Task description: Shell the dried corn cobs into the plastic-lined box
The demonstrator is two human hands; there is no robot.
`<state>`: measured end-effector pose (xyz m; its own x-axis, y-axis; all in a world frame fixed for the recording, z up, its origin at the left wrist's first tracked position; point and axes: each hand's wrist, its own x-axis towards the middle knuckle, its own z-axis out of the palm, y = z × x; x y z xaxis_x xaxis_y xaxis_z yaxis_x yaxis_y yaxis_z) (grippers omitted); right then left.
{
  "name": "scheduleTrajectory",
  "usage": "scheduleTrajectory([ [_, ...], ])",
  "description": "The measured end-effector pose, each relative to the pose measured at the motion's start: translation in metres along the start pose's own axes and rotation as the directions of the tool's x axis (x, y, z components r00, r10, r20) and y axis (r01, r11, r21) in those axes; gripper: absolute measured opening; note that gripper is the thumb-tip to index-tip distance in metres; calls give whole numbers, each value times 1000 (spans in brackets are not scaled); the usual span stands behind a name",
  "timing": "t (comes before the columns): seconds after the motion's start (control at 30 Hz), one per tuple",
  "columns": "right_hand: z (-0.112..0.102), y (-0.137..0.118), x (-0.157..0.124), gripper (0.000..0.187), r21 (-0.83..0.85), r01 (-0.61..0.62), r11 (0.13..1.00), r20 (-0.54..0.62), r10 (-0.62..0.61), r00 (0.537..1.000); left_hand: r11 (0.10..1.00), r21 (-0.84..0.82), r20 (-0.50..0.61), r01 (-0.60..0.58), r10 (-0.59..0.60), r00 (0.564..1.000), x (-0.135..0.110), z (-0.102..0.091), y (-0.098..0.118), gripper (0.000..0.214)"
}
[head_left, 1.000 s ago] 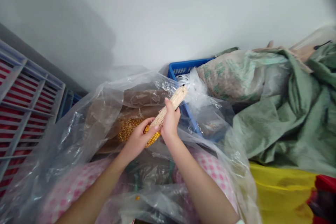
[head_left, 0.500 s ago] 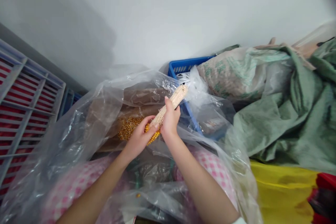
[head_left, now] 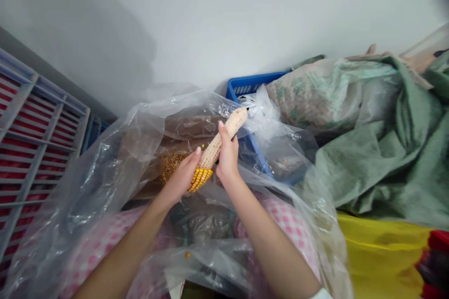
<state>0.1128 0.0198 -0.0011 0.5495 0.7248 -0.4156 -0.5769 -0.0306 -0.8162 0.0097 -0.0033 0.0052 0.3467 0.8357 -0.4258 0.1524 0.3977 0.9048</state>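
Note:
An ear of corn [head_left: 212,153] is held slantwise in front of me, its bare pale cob pointing up and right. Yellow kernels [head_left: 201,180] still cover the lower end. My right hand [head_left: 228,155] is wrapped round the bare middle of the cob, thumb laid along it. Around the lower end closes my left hand [head_left: 184,174], its thumb at the edge of the kernels and its other fingers hidden behind. Beneath the hands, a heap of loose corn kernels [head_left: 171,167] lies inside a large clear plastic bag [head_left: 105,173] spread across my lap.
Slatted crates [head_left: 38,145] stand at the left. A blue basket [head_left: 257,81] with bags in it is by the white wall, beside a printed sack [head_left: 315,96]. Green cloth [head_left: 389,168] and a yellow bag [head_left: 382,252] lie at the right.
My left thumb has shifted off the front of the ear up to its left edge, so more yellow kernels show. My right hand keeps its hold on the cob.

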Motion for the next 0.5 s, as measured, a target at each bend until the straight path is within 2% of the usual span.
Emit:
scheduleTrajectory([
  [0.07,0,-3,3,47,29,-117,993,74,115,991,984,-129,150,123,-103,983,-4,-6,5,52],
  [0.13,-1,-5,6,43,39,-147,988,45,145,988,979,-149,218,139,-105,970,-9,-8,10,56],
  [0.23,-2,-3,7,37,19,-72,997,-72,73,995,992,-105,152,71,-55,987,-15,-1,10,55],
  [0.3,-2,0,6,37,1,-39,999,-113,39,993,991,-101,85,87,-79,993,-16,6,7,54],
  [0.4,-1,5,4,40,-24,-2,1000,-126,-1,992,982,-132,14,134,-134,991,-13,12,2,50],
  [0.5,-1,5,5,44,-47,61,997,-95,-66,993,995,-84,13,55,-55,998,-11,7,4,47],
])
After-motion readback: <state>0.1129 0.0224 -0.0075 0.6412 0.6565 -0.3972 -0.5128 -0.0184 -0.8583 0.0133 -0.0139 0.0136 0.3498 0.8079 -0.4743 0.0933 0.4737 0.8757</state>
